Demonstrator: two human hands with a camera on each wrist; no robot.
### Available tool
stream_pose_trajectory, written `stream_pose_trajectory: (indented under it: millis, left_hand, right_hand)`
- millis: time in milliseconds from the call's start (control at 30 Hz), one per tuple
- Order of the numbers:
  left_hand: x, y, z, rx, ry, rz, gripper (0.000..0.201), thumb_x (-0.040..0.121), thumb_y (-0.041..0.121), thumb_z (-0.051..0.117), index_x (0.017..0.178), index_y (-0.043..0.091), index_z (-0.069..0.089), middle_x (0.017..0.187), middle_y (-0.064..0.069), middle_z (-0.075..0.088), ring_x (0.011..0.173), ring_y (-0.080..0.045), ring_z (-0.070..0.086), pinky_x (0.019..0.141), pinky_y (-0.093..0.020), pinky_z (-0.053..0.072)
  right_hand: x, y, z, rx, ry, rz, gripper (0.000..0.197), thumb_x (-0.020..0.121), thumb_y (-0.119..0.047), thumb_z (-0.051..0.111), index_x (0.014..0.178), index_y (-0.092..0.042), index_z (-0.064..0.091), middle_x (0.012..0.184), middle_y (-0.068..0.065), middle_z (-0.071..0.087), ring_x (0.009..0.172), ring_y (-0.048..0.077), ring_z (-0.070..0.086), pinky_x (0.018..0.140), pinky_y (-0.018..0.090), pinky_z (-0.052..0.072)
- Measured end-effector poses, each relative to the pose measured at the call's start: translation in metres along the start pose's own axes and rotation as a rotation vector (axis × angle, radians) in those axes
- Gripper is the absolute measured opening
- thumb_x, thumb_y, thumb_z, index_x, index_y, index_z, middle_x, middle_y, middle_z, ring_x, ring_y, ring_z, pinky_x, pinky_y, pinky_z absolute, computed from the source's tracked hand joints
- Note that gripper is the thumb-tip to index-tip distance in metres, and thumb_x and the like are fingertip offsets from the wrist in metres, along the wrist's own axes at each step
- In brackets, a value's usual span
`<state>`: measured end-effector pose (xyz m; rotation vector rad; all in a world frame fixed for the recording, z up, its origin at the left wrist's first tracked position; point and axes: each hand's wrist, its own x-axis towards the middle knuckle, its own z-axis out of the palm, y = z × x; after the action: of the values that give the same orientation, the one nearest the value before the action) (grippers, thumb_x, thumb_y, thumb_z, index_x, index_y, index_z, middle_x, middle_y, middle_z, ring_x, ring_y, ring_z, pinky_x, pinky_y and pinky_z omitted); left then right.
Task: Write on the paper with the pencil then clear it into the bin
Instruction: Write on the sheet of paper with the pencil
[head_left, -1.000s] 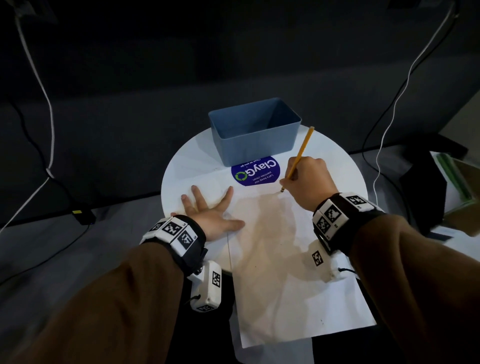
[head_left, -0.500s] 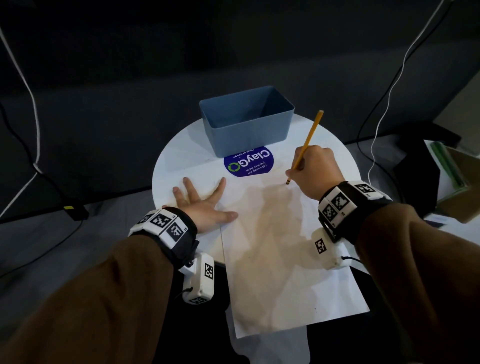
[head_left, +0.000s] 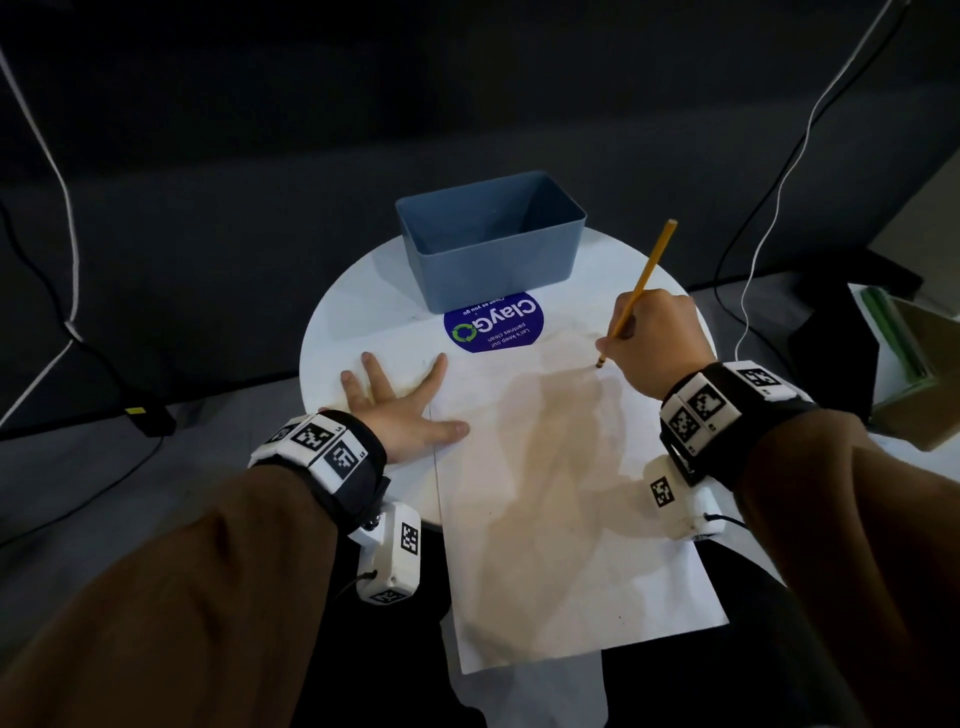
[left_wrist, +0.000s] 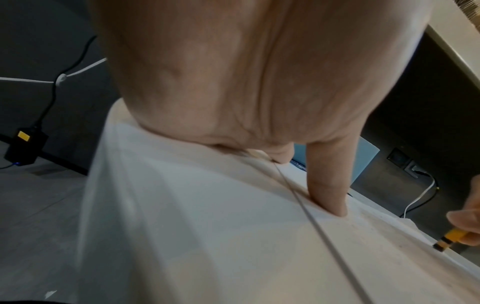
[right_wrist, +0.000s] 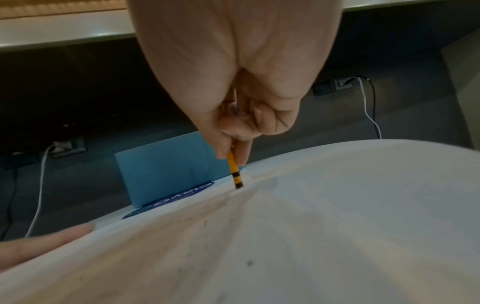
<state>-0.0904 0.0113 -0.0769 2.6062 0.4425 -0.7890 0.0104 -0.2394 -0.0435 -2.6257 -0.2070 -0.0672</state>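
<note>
Paper (head_left: 545, 493), a white sheet, lies flat on the round white table (head_left: 353, 312), its near end overhanging the edge. Right hand (head_left: 654, 338) grips the yellow pencil (head_left: 641, 286) between curled fingers, tip down on the sheet's far right corner just below the grip, shaft tilted up and away. Left hand (head_left: 400, 410), well apart from the grip across the sheet, lies flat with fingers spread, thumb pressing the sheet's left edge. Blue bin (head_left: 491, 239) stands beyond the grip, to its left, behind a round purple sticker (head_left: 493, 322).
</note>
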Motion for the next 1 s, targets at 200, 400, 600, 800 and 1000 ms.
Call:
stream_pose_trajectory:
  millis: [200,400,600,800,1000]
  left_hand:
    - [-0.002,0.003,-0.001,-0.001,-0.008,-0.005,0.089,0.086,0.077,0.046,0.147,0.06,-0.017,0.153,-0.019,-0.041,0.142,-0.048,-0.032,0.114,-0.065,-0.007]
    - [0.0,0.001,-0.001,0.006,-0.009,-0.005,0.089,0.085,0.078,0.046,0.145,0.062,-0.017,0.153,-0.017,-0.042,0.142,-0.047,-0.032,0.112,-0.067,-0.006]
    - [0.0,0.002,-0.001,0.007,-0.01,-0.005,0.088,0.087,0.077,0.046,0.146,0.061,-0.017,0.154,-0.019,-0.04,0.142,-0.048,-0.032,0.114,-0.065,-0.007]
    - [0.001,0.002,-0.001,-0.001,-0.01,-0.008,0.088,0.085,0.078,0.046,0.145,0.063,-0.017,0.155,-0.019,-0.038,0.142,-0.048,-0.03,0.116,-0.065,-0.006]
    - [-0.001,0.003,-0.002,-0.009,-0.009,-0.008,0.087,0.087,0.076,0.046,0.146,0.061,-0.016,0.155,-0.02,-0.039,0.142,-0.048,-0.031,0.115,-0.065,-0.007]
  right_hand:
    - [0.001,-0.019,0.01,0.05,-0.028,-0.07,0.029,0.088,-0.021,0.078,0.07,-0.02,0.056,0.075,0.003,0.06,0.076,0.017,0.056,0.062,0.02,0.038]
    - [0.006,0.0,-0.001,-0.001,-0.025,0.0,0.028,0.089,-0.016,0.075,0.07,-0.018,0.055,0.076,0.003,0.059,0.067,0.01,0.054,0.054,0.017,0.035]
    - [0.007,-0.013,0.002,0.017,-0.03,-0.077,0.03,0.089,-0.021,0.077,0.069,-0.02,0.055,0.072,0.001,0.059,0.069,0.013,0.055,0.057,0.017,0.035]
    - [0.012,-0.004,0.002,-0.047,-0.055,-0.024,0.022,0.09,-0.018,0.075,0.076,-0.016,0.058,0.083,0.006,0.06,0.069,0.014,0.054,0.054,0.019,0.036]
    - [0.009,-0.018,0.008,-0.015,-0.063,-0.085,0.026,0.09,-0.019,0.076,0.072,-0.019,0.056,0.075,0.002,0.059,0.069,0.011,0.054,0.057,0.018,0.035]
